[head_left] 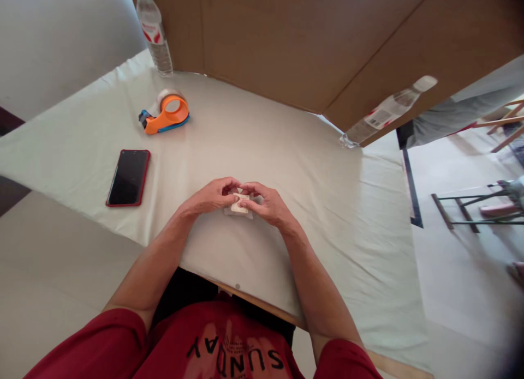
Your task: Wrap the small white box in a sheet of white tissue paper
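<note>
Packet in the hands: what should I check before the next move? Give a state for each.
1. Both hands on the packet: ok, the left hand and right hand pinch it from either side.
2. Packet over the table, away from the edge: ok.
3. Packet resting on the cloth or lifted: cannot tell.
4. Packet open or sealed: cannot tell, the fingers cover it.
5. Phone apart from the hands: ok, off to the left.
6. Tape dispenser on the table: ok, beyond the phone.

A small pale packet (239,206) is pinched between the left hand (213,196) and right hand (268,204) above the cloth-covered table (286,166).
</note>
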`<state>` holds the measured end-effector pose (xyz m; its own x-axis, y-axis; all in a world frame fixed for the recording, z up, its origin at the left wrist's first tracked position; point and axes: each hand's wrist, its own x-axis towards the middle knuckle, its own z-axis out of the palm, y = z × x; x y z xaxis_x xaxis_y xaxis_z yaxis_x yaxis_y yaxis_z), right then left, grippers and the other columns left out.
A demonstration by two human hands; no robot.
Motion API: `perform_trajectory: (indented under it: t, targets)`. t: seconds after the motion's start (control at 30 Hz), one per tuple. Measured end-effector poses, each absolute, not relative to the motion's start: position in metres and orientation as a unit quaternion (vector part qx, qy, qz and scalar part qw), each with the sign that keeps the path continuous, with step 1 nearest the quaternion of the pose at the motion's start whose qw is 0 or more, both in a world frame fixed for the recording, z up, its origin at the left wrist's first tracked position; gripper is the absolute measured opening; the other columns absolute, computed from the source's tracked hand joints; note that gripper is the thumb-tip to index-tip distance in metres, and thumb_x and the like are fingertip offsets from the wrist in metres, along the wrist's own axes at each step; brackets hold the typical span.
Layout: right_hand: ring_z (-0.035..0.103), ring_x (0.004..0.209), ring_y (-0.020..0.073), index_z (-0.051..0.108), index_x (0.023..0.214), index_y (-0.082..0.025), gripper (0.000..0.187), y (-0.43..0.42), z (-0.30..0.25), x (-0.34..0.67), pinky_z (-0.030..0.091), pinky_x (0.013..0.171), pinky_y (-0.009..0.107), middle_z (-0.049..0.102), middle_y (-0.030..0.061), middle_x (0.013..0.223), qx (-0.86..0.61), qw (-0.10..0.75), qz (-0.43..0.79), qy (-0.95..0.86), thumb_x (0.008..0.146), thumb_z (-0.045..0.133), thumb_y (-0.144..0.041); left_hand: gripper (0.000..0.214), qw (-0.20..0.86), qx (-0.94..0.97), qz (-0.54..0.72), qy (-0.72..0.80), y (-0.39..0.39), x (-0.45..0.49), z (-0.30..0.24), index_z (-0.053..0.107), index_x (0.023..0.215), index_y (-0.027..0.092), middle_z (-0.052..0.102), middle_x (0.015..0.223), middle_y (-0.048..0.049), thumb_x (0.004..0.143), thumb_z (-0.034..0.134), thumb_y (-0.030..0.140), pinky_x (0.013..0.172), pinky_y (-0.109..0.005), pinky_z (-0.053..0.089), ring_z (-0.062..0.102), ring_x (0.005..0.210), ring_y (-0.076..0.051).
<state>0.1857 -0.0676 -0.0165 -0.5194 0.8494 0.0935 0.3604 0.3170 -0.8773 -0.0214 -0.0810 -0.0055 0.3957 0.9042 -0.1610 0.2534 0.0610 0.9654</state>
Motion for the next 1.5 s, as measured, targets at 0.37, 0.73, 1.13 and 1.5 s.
perform_trajectory:
  t: [0.37,0.73,1.13,1.5]
  targets:
    - [0.066,0.105,0.0222,0.069,0.11,-0.023,0.047,-0.062,-0.032,0.194,0.052,0.092,0.037,0.072,0.0071,0.11,-0.412,0.372,0.521,-0.649,0.076,0.077,-0.053,0.043,0.553,0.6,0.305,0.492,-0.081,-0.021,-0.007,0.064,0.113,0.014,0.064,0.092,-0.0026,0.073,0.065,0.032,0.069,-0.027,0.045,0.057,0.078,-0.014]
    - [0.066,0.111,0.0239,0.068,0.11,-0.023,0.059,-0.058,-0.039,0.203,0.051,0.1,0.041,0.073,0.0086,0.113,-0.42,0.376,0.583,-0.585,0.066,0.082,-0.061,0.047,0.537,0.597,0.331,0.495,-0.077,-0.031,-0.017,0.063,0.119,0.016,0.067,0.108,-0.0078,0.074,0.062,0.027,0.085,-0.032,0.049,0.061,0.094,-0.017]
    - [0.065,0.094,0.0189,0.072,0.104,-0.021,0.042,-0.061,-0.033,0.201,0.051,0.089,0.035,0.072,0.0051,0.106,-0.439,0.337,0.567,-0.61,0.073,0.079,-0.047,0.046,0.488,0.604,0.327,0.539,-0.076,-0.032,-0.014,0.065,0.117,0.014,0.069,0.111,-0.0096,0.073,0.058,0.026,0.094,-0.038,0.049,0.062,0.1,-0.021]
    - [0.062,0.082,0.0173,0.073,0.089,-0.021,0.025,-0.063,-0.019,0.182,0.05,0.078,0.032,0.074,0.0057,0.105,-0.435,0.295,0.482,-0.701,0.077,0.072,-0.043,0.074,0.467,0.687,0.231,0.507,-0.082,-0.029,-0.008,0.051,0.141,0.017,0.058,0.137,-0.0159,0.075,0.07,0.044,0.102,-0.044,0.046,0.056,0.121,-0.031]
